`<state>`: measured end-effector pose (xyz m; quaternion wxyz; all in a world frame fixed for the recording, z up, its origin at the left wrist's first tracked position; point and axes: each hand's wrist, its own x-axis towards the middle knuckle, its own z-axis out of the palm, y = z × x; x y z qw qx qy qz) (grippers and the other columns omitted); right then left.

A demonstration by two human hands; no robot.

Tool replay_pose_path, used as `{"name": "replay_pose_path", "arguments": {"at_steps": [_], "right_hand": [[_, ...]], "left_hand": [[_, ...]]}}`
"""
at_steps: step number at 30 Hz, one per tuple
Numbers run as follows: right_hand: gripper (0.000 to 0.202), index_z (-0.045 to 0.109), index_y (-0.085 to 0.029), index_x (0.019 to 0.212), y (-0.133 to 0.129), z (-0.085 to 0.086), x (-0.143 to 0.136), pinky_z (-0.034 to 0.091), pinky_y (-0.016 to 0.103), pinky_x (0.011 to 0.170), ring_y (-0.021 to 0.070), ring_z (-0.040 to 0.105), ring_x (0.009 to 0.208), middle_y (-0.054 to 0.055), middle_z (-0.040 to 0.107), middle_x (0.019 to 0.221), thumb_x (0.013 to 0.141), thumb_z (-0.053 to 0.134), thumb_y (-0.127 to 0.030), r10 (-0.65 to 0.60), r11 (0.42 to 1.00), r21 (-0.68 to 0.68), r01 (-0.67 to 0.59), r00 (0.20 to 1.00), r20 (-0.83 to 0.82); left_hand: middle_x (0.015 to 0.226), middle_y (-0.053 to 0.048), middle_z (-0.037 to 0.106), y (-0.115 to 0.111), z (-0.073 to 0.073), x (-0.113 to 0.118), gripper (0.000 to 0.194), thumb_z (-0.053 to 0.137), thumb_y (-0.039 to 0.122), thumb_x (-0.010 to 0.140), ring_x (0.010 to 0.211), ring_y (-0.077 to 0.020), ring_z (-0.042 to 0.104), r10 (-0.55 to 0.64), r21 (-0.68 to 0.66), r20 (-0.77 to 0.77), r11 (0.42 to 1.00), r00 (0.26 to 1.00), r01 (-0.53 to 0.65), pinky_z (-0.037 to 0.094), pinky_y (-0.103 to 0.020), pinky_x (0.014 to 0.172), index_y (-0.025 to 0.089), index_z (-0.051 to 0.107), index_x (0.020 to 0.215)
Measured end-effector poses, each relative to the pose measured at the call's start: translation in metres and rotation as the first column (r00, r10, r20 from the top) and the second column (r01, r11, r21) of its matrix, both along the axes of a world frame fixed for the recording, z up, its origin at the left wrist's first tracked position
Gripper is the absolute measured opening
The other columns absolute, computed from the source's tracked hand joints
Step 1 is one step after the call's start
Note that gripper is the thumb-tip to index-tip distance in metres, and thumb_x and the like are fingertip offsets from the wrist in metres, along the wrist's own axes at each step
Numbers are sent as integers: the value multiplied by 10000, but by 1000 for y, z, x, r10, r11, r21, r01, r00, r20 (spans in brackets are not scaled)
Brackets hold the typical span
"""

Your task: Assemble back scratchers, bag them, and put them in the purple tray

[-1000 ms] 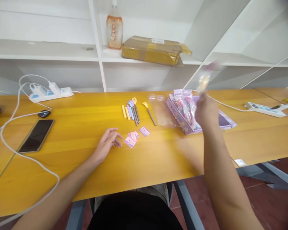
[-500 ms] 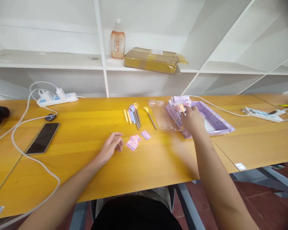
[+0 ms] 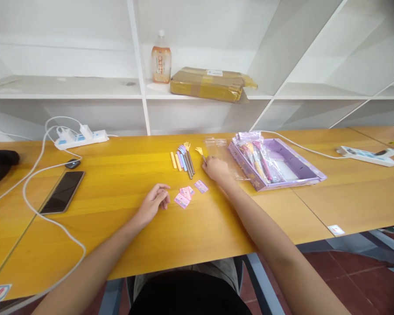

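Observation:
My right hand (image 3: 216,168) has its fingers closed on the shaft of a single back scratcher whose yellow hand-shaped head (image 3: 199,151) sticks out past the fingertips. On the table rests my left hand (image 3: 156,199), empty, its fingers loosely curved and apart. Just right of it lie small pink cards (image 3: 182,201), with another card (image 3: 201,186) a little apart. Several back scratchers (image 3: 188,159) with purple, blue and yellow heads lie side by side beyond the cards. Next to them are short coloured handle tubes (image 3: 176,160). Clear plastic bags (image 3: 225,153) lie behind my right hand.
A purple open box (image 3: 292,181) holds bagged back scratchers (image 3: 261,162). At the left are a phone (image 3: 63,192), white cables and a power strip (image 3: 82,139); another power strip (image 3: 366,156) lies right. The shelf bears a bottle (image 3: 161,61) and a taped parcel (image 3: 210,85).
My right hand has moved left, from the bagged back scratchers in the purple box to the single yellow-headed back scratcher. My left hand has stayed in place beside the cards.

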<state>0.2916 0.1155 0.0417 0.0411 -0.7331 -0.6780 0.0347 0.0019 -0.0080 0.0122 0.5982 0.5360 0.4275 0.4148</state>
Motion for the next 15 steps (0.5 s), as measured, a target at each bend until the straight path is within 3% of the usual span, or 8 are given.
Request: {"name": "replay_pose_path", "arguments": {"at_steps": [5,9,15], "right_hand": [[349,601,-64,1267,8,14,-17,530,347,870,312,752,1027,251,752,1107,1100,397,-292,11,999,36,-10,999,-34],[366,579,-126,1299,11,22,-54,532,327,828,295,756,980,196,769,1087,1119,348,-345,136,989,81,-126,982,-131],[436,631,-149,1372,6,10,-101,556,373,924,334,753,1095,209,771,1175,1047,517,-415,214,976,-26,-218,971,-105]], "left_hand": [[783,24,652,0,-3,0,414,635,569,972,605,-125,592,-3,-10,12,1000,1000,3,450,-275,600,200,599,1157],[793,24,652,0,-4,-1,387,619,543,987,615,-124,601,-6,-15,4,1000,1000,6,454,-272,608,201,599,1167],[769,26,646,1,-1,-1,395,645,545,959,594,-126,596,3,-12,16,1000,1000,-3,456,-273,597,199,599,1143]]}}
